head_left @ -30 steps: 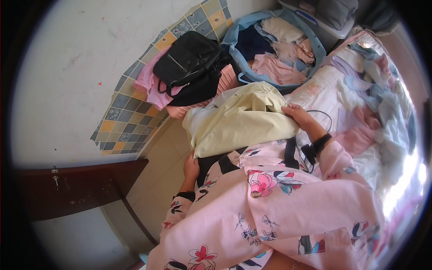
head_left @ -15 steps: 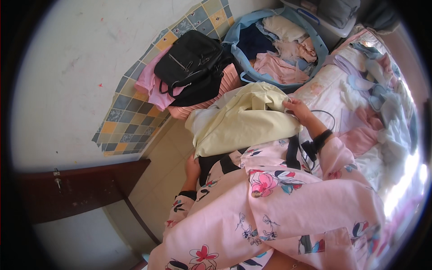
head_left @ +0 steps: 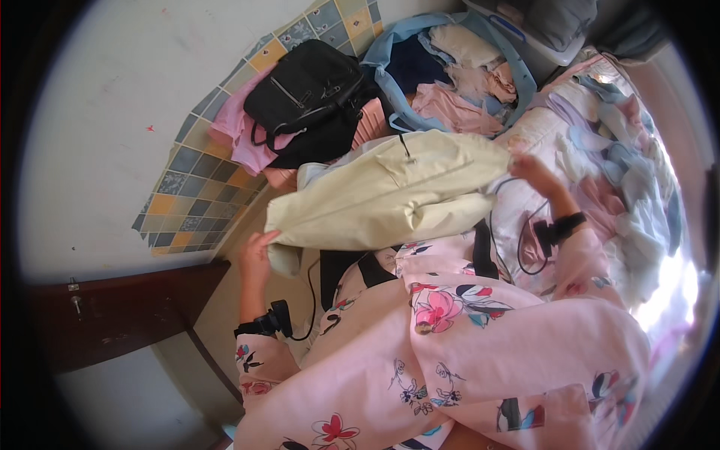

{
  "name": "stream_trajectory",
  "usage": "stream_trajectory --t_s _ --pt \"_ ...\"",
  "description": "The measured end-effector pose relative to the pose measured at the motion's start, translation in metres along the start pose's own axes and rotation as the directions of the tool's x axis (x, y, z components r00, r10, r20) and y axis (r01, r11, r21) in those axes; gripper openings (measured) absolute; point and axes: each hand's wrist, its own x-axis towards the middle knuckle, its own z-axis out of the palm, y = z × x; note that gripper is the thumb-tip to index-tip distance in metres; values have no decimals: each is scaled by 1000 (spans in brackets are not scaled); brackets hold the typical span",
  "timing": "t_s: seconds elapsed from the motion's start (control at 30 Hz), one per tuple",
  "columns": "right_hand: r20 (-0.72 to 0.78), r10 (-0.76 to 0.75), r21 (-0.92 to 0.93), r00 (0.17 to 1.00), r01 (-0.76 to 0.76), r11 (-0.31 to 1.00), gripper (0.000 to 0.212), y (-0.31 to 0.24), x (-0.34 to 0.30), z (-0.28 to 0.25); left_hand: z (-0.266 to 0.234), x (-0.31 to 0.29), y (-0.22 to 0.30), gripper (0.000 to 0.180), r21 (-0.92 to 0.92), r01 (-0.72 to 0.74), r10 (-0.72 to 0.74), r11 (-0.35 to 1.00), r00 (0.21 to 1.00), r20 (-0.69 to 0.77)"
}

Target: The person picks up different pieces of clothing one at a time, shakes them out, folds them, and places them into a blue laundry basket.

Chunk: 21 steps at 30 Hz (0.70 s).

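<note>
A pale yellow garment (head_left: 375, 196) is stretched sideways in front of my body, with a long seam along it and a short dark cord or zip pull near its upper edge. Whether it is a jacket or trousers I cannot tell. My left hand (head_left: 256, 255) pinches its left lower corner, fingers closed on the cloth. At the other end, my right hand (head_left: 529, 172) grips the right edge, close to the bed. Between the two hands the cloth sags in folds, and a whitish-grey layer shows along its upper left side.
Ahead, a blue fabric tub (head_left: 393, 97) holds folded clothes. To its left, a black backpack (head_left: 304, 90) lies over pink cloth (head_left: 238, 142) on a ribbed pink suitcase (head_left: 370, 126). Loose clothes (head_left: 637, 187) cover the bed on the right. Dark red wooden furniture (head_left: 135, 315) stands left.
My left hand has moved left and up, out from beneath the garment's lower edge. My right hand has shifted right. The garment is now drawn wider and flatter, and its dark cord has come into view.
</note>
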Motion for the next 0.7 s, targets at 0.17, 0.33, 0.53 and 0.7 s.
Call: stream_trajectory --t_s 0.17,0.33,0.53,0.7 --pt "165 348 -183 923 -318 930 21 24 -21 48 73 -53 -31 34 152 -32 -13 988 958 288" --pt "114 447 66 887 -455 888 29 13 -15 40 78 -55 -21 36 198 81 -138 977 946 294" --pt "-133 261 -191 956 -283 940 26 2 22 51 74 -45 8 56 187 34 -56 982 992 110" --pt "-320 121 -247 940 -206 947 25 14 24 16 89 -26 45 66 16 -171 156 985 930 334"
